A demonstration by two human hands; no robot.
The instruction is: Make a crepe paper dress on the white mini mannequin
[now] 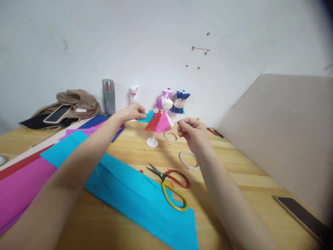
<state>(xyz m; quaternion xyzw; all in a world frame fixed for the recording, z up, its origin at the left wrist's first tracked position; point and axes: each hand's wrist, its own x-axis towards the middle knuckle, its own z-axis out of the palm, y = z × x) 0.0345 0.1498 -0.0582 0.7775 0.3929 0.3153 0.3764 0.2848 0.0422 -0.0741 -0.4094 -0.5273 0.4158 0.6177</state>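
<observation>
A small white dress form [168, 105] stands on a round base, wearing a purple band and a paper skirt with a red panel [153, 122] and a pink panel [164, 123]. To its left, my left hand [135, 111] pinches a blue paper piece [147, 117] whose right end meets the skirt. My right hand [191, 131] is just right of the skirt, its thumb and fingertips closed together; whatever they may hold is too small to make out. Below lie scissors [163, 176] with one red and one yellow handle, partly on a long blue paper sheet [130, 189].
Tape rolls [180, 160] lie near my right wrist. More dressed forms [179, 102] stand by the wall, beside a grey flask [108, 97]. Coloured sheets [23, 185], brown cloth [78, 100] and a phone [57, 114] are left; another phone [303, 218] and a white panel [281, 128] are right.
</observation>
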